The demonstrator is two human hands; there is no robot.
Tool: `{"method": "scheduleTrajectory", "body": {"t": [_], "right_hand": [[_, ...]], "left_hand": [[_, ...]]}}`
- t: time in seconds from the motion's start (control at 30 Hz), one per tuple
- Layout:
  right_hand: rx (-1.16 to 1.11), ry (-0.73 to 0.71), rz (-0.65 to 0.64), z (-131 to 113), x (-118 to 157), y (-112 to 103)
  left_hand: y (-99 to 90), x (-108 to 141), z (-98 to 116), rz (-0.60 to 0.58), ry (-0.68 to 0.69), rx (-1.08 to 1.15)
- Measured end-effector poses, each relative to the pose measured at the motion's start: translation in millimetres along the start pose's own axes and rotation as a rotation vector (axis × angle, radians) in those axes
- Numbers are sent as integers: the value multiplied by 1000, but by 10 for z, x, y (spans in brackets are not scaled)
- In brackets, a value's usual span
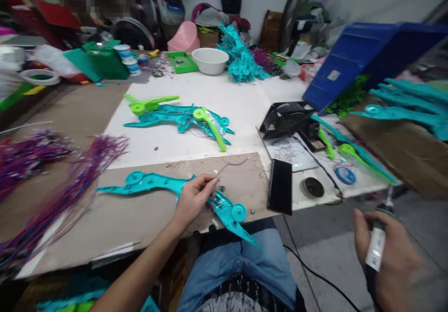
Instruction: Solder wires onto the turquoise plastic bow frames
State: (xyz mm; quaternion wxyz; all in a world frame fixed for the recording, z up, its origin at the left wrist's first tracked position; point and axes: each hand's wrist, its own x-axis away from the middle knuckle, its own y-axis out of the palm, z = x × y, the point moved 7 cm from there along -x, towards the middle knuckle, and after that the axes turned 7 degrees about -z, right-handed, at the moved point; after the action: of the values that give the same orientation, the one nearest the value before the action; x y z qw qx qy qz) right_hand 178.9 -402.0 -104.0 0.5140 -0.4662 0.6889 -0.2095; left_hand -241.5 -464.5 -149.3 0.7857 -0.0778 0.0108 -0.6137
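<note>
My left hand (198, 195) is closed in a pinch on a thin wire (234, 163), whose free end points to the right. That hand is over the middle of a long turquoise plastic part (157, 183), which lies along the table's front edge and partly sticks out past it. Small wires and components show in the part's hollow, half covered by my fingers. Off the table to the right, my right hand (392, 251) grips a soldering iron (377, 242) by its handle, tip upward. This hand is slightly blurred.
Behind lie more turquoise parts with lime-green pieces (210, 128). Bundles of purple-red wires (87, 172) are at left. A black fan (289, 120), a black phone-like slab (280, 186), a round tin (312, 188) and a tilted blue bin (345, 65) stand at right. A black cord (320, 277) hangs below.
</note>
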Motion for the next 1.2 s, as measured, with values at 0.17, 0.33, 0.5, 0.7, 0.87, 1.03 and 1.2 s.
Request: {"method": "scheduleTrajectory", "body": {"t": [0.17,0.33,0.5,0.7,0.87,1.03,1.2], "right_hand": [[-19,144,25,455,226,226],[-249,226,-82,278,132,705],[-308,239,-161,177,34,969],[-277,119,-45,-72,38,767],[-551,-549,-212,-1243,186,634],[-589,-793,-394,-2094,364,853],[-550,-834,-401,-2286,423,945]], "left_hand": [[-37,-50,-28,-48,-57,-46],[20,-69,-41,-80,-83,-36],[85,-93,-27,-100,-113,-13],[65,-86,18,-73,-77,-90],[94,-53,-1,-103,-79,-56],[146,-1,86,-133,-49,-112],[154,37,107,-67,12,-166]]}}
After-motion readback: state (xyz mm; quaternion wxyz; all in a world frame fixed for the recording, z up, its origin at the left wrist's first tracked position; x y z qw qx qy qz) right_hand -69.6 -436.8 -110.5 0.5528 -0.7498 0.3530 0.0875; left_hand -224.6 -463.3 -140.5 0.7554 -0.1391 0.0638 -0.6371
